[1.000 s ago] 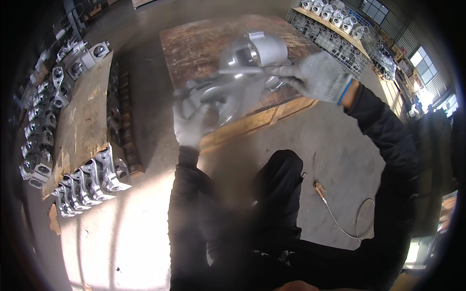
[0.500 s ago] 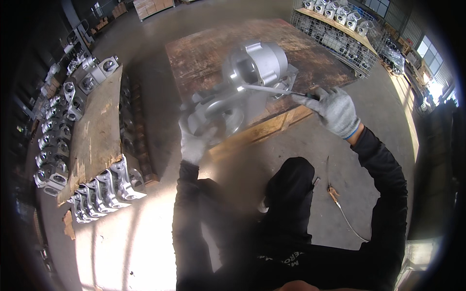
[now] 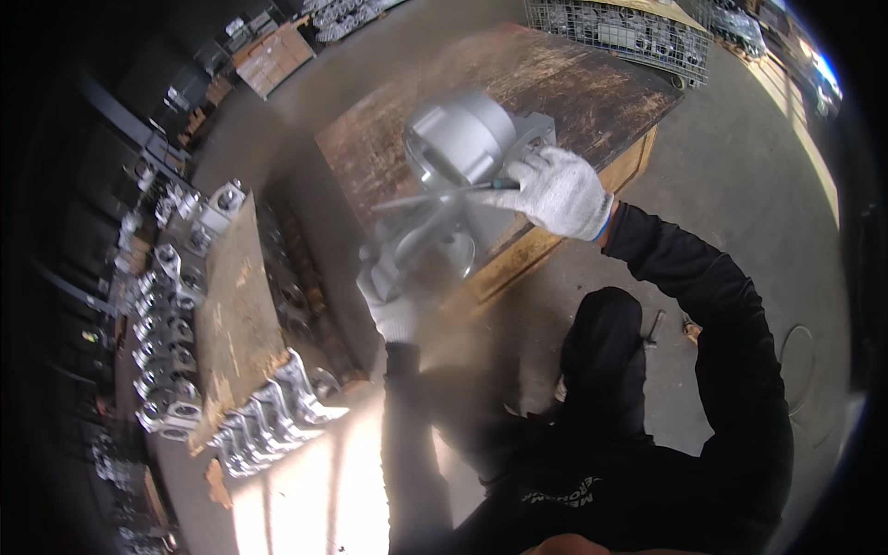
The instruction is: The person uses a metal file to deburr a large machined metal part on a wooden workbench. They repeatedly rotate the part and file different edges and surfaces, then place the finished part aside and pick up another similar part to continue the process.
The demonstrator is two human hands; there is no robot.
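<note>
A silver-grey metal casting [image 3: 462,139] with a wide cylindrical body and a ringed arm lies on the worn wooden table [image 3: 592,69], near its front edge. My left hand [image 3: 393,313], in a pale glove, is closed around the near left end of the casting; blur softens its fingers. In my gloved right hand [image 3: 562,194] is a file [image 3: 407,200], gripped by its dark handle. The thin blade points left and crosses over the casting's arm below the cylinder. Whether blade and metal touch, I cannot tell.
On the left, a stack of similar castings [image 3: 264,430] has a plywood sheet [image 3: 236,305] on top. A wire cage [image 3: 629,37] of metal parts stands beyond the table's far right. Cardboard boxes [image 3: 275,60] sit at the back left. A hose [image 3: 797,356] lies on the floor at right.
My right hand has moved left with the file, whose blade now reaches farther across the casting. My left hand still grips the casting's end. The whole view has turned.
</note>
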